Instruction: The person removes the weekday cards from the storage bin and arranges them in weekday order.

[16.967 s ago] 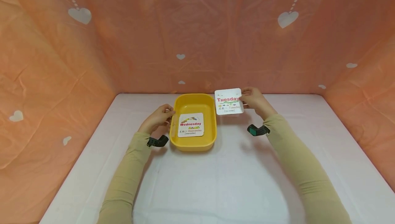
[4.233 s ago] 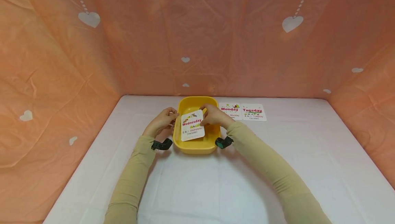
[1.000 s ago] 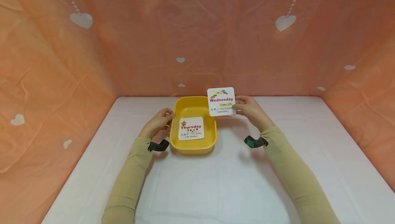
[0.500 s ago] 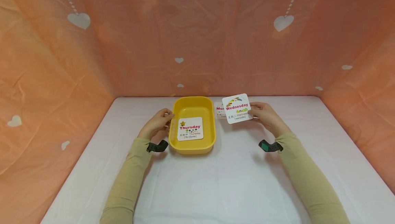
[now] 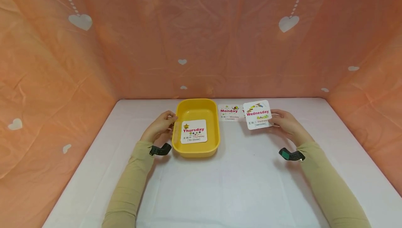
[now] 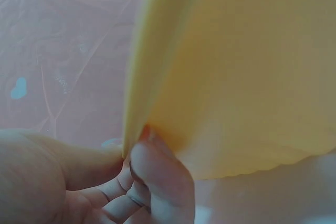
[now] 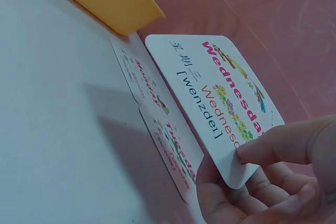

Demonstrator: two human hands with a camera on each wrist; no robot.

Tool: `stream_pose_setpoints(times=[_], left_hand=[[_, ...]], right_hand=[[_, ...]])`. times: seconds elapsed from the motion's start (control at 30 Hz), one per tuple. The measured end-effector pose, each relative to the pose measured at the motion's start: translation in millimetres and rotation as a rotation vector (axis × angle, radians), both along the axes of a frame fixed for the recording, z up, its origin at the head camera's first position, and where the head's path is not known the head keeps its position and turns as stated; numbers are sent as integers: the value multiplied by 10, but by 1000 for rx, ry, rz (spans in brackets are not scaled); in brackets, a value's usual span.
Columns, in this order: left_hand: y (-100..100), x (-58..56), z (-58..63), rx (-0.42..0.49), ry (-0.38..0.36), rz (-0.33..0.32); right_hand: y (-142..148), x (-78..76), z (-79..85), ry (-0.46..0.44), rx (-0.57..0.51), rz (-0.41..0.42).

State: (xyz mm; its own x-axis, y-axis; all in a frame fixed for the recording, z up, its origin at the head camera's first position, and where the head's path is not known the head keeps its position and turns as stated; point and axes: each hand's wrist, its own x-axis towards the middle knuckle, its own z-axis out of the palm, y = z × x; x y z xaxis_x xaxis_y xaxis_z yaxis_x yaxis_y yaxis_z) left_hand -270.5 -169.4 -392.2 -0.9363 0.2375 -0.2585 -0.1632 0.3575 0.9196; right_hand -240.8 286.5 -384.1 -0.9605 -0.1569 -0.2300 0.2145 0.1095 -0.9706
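With thumb and fingers my left hand (image 5: 161,126) pinches the left rim of a yellow plastic tray (image 5: 196,153); the left wrist view shows the tray wall (image 6: 252,72) between them. A square white Thursday flashcard (image 5: 194,132) lies face up inside the tray. My right hand (image 5: 288,126) pinches the Wednesday flashcard (image 5: 257,115) by its right edge, tilted above the table. Behind it, a Monday flashcard (image 5: 229,113) lies flat beside the tray. The Tuesday flashcard (image 7: 176,156) adjoins Monday, mostly hidden by Wednesday in the head view.
The table (image 5: 220,189) is covered in white cloth. Orange fabric with white hearts (image 5: 201,46) hangs behind and at both sides. A black band (image 5: 291,154) is on the right wrist, another black band (image 5: 161,149) on the left.
Monday and Tuesday cards were laid out on the table. Wednesday was lifted from the tray, exposing Thursday, and has moved right and lower with my right hand. My left hand stays on the rim.
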Motion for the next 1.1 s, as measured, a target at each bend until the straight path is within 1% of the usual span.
stream_pose_setpoints(times=[0.1, 0.37, 0.47, 0.67, 0.8, 0.87, 0.97, 1.1], left_hand=[[-3, 8, -2, 0, -2, 1], [-2, 4, -10, 17, 0, -3], [-1, 2, -14, 11, -1, -3], [-2, 7, -21, -6, 1, -3], [1, 9, -19, 2, -5, -1], [-1, 8, -20, 8, -3, -1], [-5, 5, -29, 16, -1, -5], [-6, 4, -24, 8, -3, 1]], right_hand=[[78, 12, -8, -3, -16, 4], [283, 24, -18, 1, -4, -4], [355, 35, -19, -11, -46, -27], [480, 26, -39, -41, -125, -109], [567, 7, -75, -78, -207, -148], [607, -10, -104, -80, -231, -159], [653, -38, -145, -85, -190, -183], [670, -74, -173, -101, -140, -236]])
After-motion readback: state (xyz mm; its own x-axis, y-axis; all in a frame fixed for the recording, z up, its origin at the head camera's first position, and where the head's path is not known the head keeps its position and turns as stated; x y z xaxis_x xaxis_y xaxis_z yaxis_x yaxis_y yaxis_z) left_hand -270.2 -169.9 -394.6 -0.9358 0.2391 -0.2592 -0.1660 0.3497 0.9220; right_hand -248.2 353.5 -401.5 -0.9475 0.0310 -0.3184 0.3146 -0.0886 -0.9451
